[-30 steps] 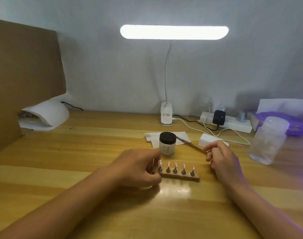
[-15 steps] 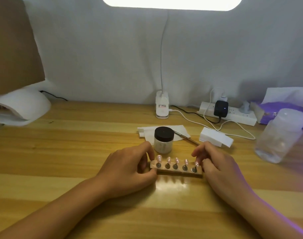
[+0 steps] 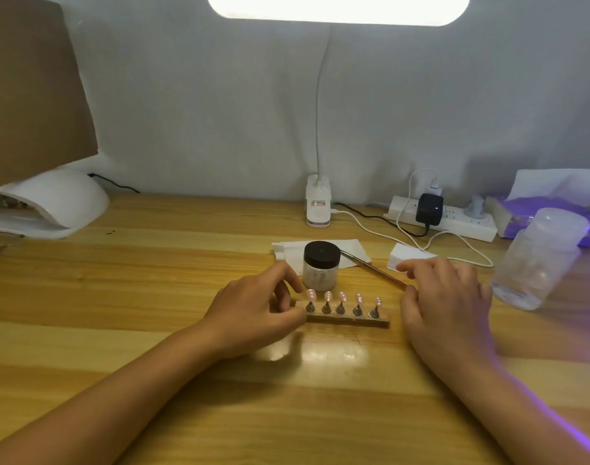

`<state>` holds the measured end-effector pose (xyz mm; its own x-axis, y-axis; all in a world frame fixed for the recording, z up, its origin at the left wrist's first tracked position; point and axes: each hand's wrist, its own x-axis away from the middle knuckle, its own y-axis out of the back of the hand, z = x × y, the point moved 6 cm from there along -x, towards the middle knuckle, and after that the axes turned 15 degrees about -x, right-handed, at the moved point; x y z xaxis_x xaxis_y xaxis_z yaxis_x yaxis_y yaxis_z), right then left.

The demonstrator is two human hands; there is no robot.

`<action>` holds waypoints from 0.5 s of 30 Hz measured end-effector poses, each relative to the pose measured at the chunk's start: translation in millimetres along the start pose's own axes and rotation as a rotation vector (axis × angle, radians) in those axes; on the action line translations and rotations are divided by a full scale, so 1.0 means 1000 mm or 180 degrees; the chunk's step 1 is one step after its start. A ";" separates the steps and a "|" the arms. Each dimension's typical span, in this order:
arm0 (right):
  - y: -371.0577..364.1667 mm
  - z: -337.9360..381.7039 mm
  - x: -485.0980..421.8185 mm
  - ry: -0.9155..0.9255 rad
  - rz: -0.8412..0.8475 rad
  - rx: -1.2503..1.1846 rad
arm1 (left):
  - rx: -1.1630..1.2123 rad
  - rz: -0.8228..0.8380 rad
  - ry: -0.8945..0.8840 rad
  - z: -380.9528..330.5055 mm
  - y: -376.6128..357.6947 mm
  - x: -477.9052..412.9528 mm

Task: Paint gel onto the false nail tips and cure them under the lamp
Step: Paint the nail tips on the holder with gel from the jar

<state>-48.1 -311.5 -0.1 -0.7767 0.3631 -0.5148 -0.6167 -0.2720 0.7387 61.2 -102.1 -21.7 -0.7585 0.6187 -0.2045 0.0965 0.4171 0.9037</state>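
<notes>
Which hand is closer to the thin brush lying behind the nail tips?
Right. The right hand reaches the handle end of the brush; the left hand pinches the left end of the wooden holder, well clear of the brush.

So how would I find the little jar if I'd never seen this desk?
From the bright desk lamp, follow its white neck down to the wooden table. In front of its base, by a white tissue, stands the jar, right behind the wooden strip of pink nail tips. Only it has a black lid; the bigger bottle at right is frosted.
</notes>
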 end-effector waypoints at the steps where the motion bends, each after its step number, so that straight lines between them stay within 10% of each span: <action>1: -0.002 -0.004 0.000 -0.0080 0.0128 0.0249 | 0.0296 0.0007 0.0082 0.001 0.001 -0.002; 15: 0.000 -0.027 -0.002 -0.0813 0.0354 -0.0785 | 0.1099 0.0454 0.0533 0.016 -0.001 -0.029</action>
<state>-49.6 -336.3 -10.7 -0.8029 0.5214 -0.2891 -0.5669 -0.5176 0.6409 93.5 -110.3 -22.4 -0.8135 0.5816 0.0035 0.3974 0.5515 0.7334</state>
